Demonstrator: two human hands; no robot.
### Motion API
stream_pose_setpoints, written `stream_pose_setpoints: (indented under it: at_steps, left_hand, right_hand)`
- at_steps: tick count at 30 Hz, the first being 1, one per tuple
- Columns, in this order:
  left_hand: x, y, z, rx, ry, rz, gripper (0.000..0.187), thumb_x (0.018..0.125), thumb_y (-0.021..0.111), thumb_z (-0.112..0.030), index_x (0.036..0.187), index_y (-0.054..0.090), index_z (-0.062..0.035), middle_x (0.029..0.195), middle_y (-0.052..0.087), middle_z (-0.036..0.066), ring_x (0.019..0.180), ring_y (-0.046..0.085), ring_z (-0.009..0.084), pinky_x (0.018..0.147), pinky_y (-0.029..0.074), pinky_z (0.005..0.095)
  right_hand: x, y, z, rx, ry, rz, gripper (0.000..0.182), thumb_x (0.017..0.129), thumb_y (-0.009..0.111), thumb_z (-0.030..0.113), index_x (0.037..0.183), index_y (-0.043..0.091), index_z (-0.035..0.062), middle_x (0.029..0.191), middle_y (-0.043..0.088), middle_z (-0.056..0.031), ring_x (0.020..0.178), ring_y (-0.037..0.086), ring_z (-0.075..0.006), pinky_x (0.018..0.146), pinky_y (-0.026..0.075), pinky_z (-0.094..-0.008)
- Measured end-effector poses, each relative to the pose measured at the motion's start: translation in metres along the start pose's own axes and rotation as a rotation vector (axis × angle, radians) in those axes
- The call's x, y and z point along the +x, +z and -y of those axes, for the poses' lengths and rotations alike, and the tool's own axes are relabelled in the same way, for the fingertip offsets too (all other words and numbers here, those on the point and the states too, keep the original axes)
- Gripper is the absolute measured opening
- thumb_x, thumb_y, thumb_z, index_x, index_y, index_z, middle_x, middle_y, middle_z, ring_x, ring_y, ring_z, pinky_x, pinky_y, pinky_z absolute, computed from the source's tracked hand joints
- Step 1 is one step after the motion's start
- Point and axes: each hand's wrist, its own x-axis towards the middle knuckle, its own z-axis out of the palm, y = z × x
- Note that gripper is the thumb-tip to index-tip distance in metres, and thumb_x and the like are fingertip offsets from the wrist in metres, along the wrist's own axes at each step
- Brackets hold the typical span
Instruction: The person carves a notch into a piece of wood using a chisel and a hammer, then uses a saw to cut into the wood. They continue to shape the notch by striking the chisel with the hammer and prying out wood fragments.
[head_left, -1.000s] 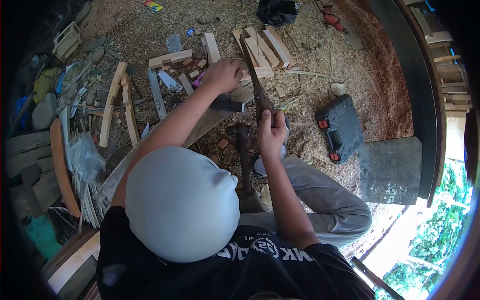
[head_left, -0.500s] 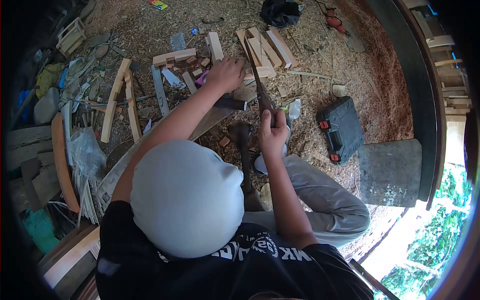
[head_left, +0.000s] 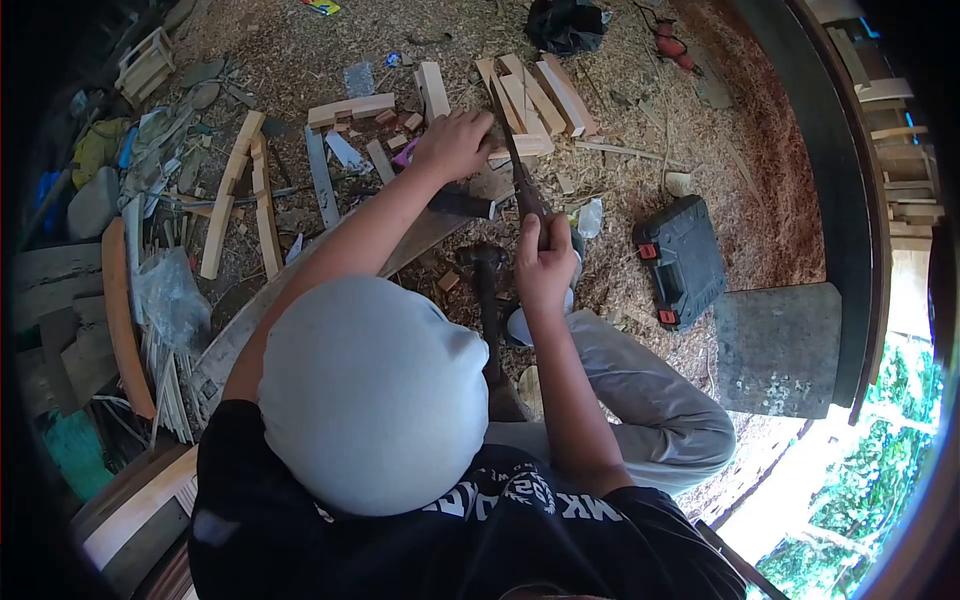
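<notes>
My right hand (head_left: 547, 262) is closed around the dark handle of a handsaw (head_left: 514, 155). Its long narrow blade points away from me and passes just right of my left hand. My left hand (head_left: 455, 147) is bent over a pale wooden piece (head_left: 525, 146), whose end shows to the right, beside the blade. Its fingertips are partly hidden. Beyond that hand lies a short wood block (head_left: 433, 90). A hammer (head_left: 487, 262) with a dark head lies between my arms, and a black cylindrical object (head_left: 461, 206) sits below my left wrist.
Several cut wood pieces (head_left: 566, 95) lie beyond the saw. A black tool case (head_left: 680, 262) with red latches rests at right, near a grey board (head_left: 778, 350). Curved wood pieces (head_left: 232, 195) and a plastic bag (head_left: 173, 300) are at left. Shavings cover the ground.
The saw and my right hand have shifted very slightly toward me. My left hand stays in nearly the same place.
</notes>
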Motion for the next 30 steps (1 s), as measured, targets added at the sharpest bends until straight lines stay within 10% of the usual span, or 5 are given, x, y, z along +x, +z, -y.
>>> stream_pose_setpoints:
  at_steps: [7, 10, 13, 30]
  left_hand:
    - [0.001, -0.001, 0.001, -0.003, 0.025, 0.059, 0.024, 0.096, 0.060, -0.023, 0.110, 0.057, -0.0037, 0.103, 0.066, 0.018, 0.108, 0.064, 0.0384, 0.090, 0.053, 0.0509]
    - [-0.004, -0.010, -0.003, 0.023, 0.119, 0.059, 0.026, 0.095, 0.061, -0.023, 0.109, 0.056, -0.0023, 0.107, 0.065, 0.018, 0.110, 0.063, 0.0388, 0.091, 0.053, 0.0507]
    - [-0.009, -0.011, -0.001, 0.016, 0.232, -0.012, 0.027, 0.093, 0.065, -0.022, 0.108, 0.055, -0.0012, 0.112, 0.062, 0.018, 0.110, 0.063, 0.0393, 0.092, 0.053, 0.0506]
    - [-0.017, -0.010, -0.006, 0.010, 0.172, -0.012, 0.029, 0.092, 0.068, -0.023, 0.111, 0.056, -0.0051, 0.111, 0.059, 0.015, 0.111, 0.062, 0.0357, 0.091, 0.053, 0.0495]
  right_hand:
    - [-0.002, -0.004, 0.025, -0.042, -0.046, 0.047, 0.021, 0.103, 0.061, 0.016, 0.120, 0.061, 0.0033, 0.080, 0.071, -0.0219, 0.075, 0.073, -0.0415, 0.064, 0.055, -0.0453]
    - [0.010, 0.001, 0.017, -0.123, -0.321, 0.043, 0.041, 0.102, 0.059, 0.017, 0.142, 0.057, 0.0057, 0.095, 0.075, -0.0262, 0.086, 0.074, -0.0447, 0.070, 0.059, -0.0485]
    - [0.010, 0.000, 0.023, -0.239, -0.131, 0.196, 0.050, 0.102, 0.058, 0.018, 0.151, 0.052, 0.0083, 0.105, 0.074, -0.0278, 0.092, 0.073, -0.0458, 0.076, 0.060, -0.0491]
    - [0.017, -0.011, 0.019, 0.067, 0.076, 0.142, 0.042, 0.104, 0.061, 0.021, 0.140, 0.062, -0.0009, 0.109, 0.076, -0.0210, 0.090, 0.072, -0.0193, 0.082, 0.055, -0.0325]
